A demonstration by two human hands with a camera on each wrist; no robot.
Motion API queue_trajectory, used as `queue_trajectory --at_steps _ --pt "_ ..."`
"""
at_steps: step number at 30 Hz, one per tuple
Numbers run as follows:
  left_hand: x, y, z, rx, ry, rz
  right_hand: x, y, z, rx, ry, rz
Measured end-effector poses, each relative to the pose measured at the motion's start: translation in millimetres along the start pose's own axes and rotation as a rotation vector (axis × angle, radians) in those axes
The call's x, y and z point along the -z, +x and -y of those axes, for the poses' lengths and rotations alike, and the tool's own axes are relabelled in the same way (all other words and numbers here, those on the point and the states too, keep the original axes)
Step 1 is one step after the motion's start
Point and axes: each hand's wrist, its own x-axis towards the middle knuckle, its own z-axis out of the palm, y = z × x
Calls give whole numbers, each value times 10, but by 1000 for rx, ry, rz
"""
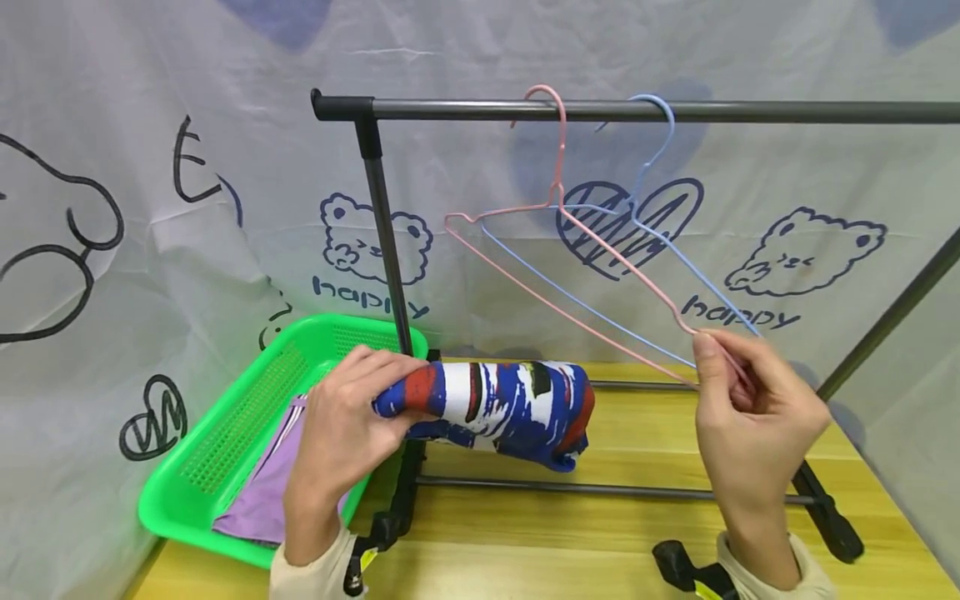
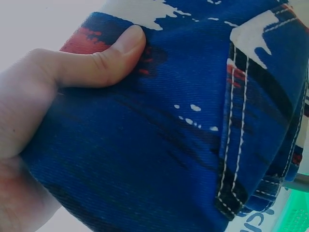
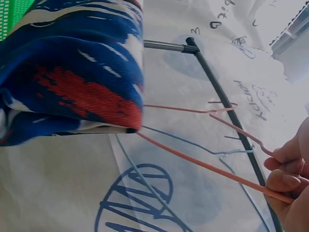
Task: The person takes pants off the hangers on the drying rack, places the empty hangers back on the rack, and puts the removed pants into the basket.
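Note:
My left hand (image 1: 348, 421) grips one end of a folded blue garment (image 1: 510, 408) with white, red and black patches, its thumb flat on the cloth in the left wrist view. White double stitching and a narrow sewn strip show there. With thumb and fingers, my right hand (image 1: 761, 417) pinches the right end of a pink hanger (image 1: 615, 258), whose hook sits over the rack's top bar. Just behind it, a light-blue hanger (image 1: 693, 271) hangs from the same bar. The garment is held below the hangers, apart from them, in the head view.
A dark metal clothes rack (image 1: 480, 110) stands on the yellow wooden table (image 1: 525, 542), with lower crossbars near the tabletop. At left, a green basket (image 1: 172, 500) holds a folded purple garment (image 1: 262, 492). A white printed sheet (image 1: 480, 50) hangs behind.

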Motion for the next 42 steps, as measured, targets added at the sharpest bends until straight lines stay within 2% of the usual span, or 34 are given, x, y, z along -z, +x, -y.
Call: queue_trajectory --at_steps 7,14,20,27,30,33,36,38,40,42 --pt "-43 12 -9 -7 -20 22 -26 -73 -44 -19 39 -9" --pt "-66 23 -5 8 -20 34 -16 -128 2 -40 158 -6" --pt "-80 36 9 20 -14 57 33 -164 54 -28 138 34" --pt "-116 34 28 25 -30 83 73 -200 -2 -37 235 33" --pt "-142 30 46 20 -54 90 76 -190 36 -40 222 38" --pt "-161 23 57 16 -77 96 45 -194 130 18 245 -6" --pt "-171 21 59 17 -90 103 2 -224 206 112 405 -50" --pt "-174 21 58 19 -94 107 -17 -246 233 173 475 -4" --pt "-174 21 57 23 -97 112 -24 -265 238 210 496 97" --pt "-173 20 57 29 -99 117 -24 -273 225 238 435 228"
